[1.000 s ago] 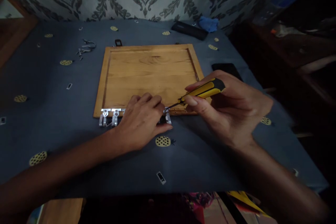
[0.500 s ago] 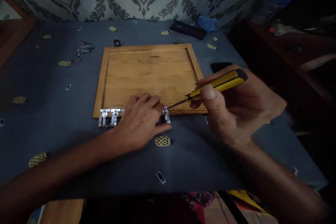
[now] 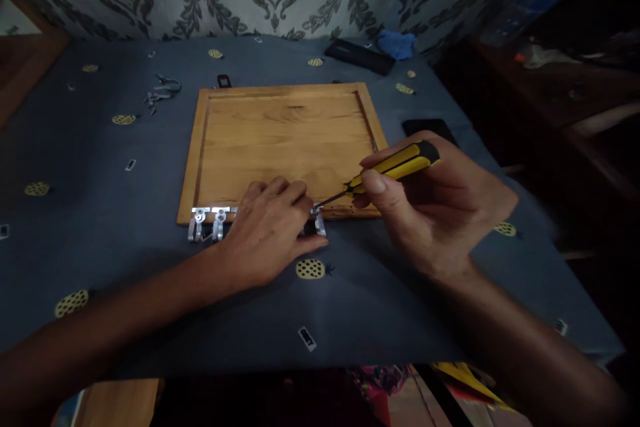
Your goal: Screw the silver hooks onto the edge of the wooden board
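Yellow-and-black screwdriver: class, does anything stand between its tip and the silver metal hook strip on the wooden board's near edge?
Nothing visible does. The yellow-and-black screwdriver in the right hand runs clear down to the silver metal hook strip; the left hand covers the strip's middle, just beside the tip.

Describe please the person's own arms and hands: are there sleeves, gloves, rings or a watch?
Both are bare. The left hand and right hand wear no gloves, and no ring shows on the visible fingers. The left forearm and right forearm show no sleeve, watch or bracelet up to the picture's edge.
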Demonstrator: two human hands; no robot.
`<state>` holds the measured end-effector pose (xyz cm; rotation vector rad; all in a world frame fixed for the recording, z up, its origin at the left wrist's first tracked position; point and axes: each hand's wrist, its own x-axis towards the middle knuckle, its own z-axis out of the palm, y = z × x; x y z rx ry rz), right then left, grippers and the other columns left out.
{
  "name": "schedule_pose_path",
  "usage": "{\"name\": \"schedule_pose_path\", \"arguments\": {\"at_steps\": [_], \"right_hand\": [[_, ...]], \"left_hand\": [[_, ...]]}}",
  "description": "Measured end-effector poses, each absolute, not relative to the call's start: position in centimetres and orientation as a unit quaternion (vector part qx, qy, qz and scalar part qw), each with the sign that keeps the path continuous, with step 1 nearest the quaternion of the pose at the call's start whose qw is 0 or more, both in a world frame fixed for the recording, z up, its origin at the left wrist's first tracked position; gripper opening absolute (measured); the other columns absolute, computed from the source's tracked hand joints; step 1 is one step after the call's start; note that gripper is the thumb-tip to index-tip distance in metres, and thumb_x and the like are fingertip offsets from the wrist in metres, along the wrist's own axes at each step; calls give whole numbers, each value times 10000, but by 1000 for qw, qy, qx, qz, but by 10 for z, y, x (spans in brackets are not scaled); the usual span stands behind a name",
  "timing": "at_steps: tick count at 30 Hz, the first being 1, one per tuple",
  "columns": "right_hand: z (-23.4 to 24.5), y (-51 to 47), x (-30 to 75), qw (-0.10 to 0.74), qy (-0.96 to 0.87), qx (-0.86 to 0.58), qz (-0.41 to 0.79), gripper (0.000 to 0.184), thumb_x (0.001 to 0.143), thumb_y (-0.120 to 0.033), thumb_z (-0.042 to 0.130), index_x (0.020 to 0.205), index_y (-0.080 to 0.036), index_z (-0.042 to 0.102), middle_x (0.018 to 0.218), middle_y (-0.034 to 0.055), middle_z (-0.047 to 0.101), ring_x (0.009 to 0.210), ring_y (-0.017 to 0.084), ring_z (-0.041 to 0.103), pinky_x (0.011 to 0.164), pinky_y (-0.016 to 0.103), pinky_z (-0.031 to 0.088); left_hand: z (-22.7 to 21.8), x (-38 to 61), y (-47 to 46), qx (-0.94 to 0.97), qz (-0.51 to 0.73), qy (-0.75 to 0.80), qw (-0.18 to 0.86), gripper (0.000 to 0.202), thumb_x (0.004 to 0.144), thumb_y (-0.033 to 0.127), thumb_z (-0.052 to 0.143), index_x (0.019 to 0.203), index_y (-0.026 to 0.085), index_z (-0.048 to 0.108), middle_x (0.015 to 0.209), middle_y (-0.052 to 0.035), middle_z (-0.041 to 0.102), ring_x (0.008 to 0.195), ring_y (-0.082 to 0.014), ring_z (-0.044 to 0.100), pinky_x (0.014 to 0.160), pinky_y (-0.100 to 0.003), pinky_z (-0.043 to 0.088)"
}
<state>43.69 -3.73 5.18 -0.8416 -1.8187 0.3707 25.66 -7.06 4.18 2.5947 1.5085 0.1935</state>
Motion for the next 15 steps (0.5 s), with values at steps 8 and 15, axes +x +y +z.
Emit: {"name": "schedule_pose_path", "arguments": {"at_steps": [8, 15], "right_hand": [[50, -32, 440, 519, -770, -323, 180, 127, 814, -271, 774, 772, -259, 655, 721, -5, 631, 578, 155, 576, 510, 320, 464], [54, -40, 437, 516, -734, -365, 248, 43, 847, -238, 737, 852, -274, 714, 925, -1, 741, 641, 154, 669, 559, 319, 546]], "left_hand": [[42, 258, -70, 859, 59, 504, 68, 406, 877, 513, 678, 1052, 147, 692, 1081, -88, 674, 1054, -300, 588, 836, -425, 468], [42, 257, -70, 861, 69, 501, 60, 385, 874, 513, 682, 1001, 150, 691, 1007, -80, 670, 1022, -289, 595, 821, -409, 468]]}}
